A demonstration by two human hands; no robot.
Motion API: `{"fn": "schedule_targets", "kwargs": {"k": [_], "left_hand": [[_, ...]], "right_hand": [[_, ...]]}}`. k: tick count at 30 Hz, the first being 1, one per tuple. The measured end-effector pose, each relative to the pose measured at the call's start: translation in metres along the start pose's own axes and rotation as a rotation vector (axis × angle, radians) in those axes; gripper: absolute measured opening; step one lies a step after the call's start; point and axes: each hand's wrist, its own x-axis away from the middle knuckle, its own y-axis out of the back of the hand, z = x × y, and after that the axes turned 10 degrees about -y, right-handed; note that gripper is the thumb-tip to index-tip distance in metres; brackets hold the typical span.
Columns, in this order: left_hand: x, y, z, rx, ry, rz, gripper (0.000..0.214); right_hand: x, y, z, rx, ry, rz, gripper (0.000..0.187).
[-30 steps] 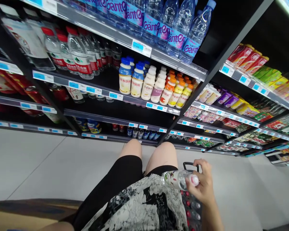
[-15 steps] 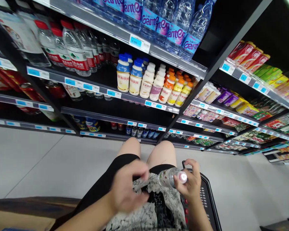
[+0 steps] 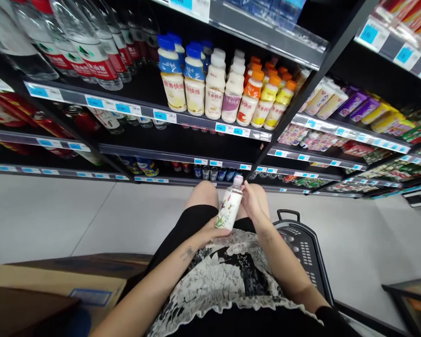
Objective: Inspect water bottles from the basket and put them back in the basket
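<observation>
A small plastic bottle [image 3: 229,208] with a white cap and a white label printed with flowers and leaves is held above my lap, tilted with its cap away from me. My left hand [image 3: 214,232] is closed around its base, the thumb lying across the lower end. My right hand [image 3: 252,202] is at the upper right side of the bottle, its fingers closed against the neck just below the cap; some of them are hidden behind it.
Drink shelves [image 3: 182,152] rise in front, with milk drink bottles [image 3: 215,91] and water bottles [image 3: 87,51]. On the floor at my right is a black shopping basket [image 3: 317,248] with a raised handle. Cardboard boxes [image 3: 101,281] stand at my left.
The bottle has moved forward and been turned more upright in view. My left hand, empty and blurred before, now grips its base. My right hand stays at the neck. The view has shifted.
</observation>
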Motion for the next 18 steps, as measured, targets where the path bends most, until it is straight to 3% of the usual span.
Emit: {"fn": "schedule_targets", "kwargs": {"k": [2, 4, 9, 18], "left_hand": [[-0.007, 0.004, 0.005, 0.005, -0.006, -0.204, 0.08], [-0.013, 0.005, 0.008, 0.052, -0.013, -0.258, 0.08], [-0.016, 0.007, 0.009, 0.097, -0.04, -0.235, 0.08], [-0.012, 0.002, 0.006, 0.06, -0.09, -0.146, 0.112]], "right_hand": [[-0.011, -0.003, -0.034, -0.051, -0.069, 0.046, 0.063], [-0.012, -0.004, -0.059, -0.04, -0.078, 0.081, 0.065], [-0.011, -0.002, -0.082, -0.03, -0.024, 0.18, 0.051], [-0.02, 0.004, -0.086, -0.171, -0.071, 0.253, 0.054]]}}
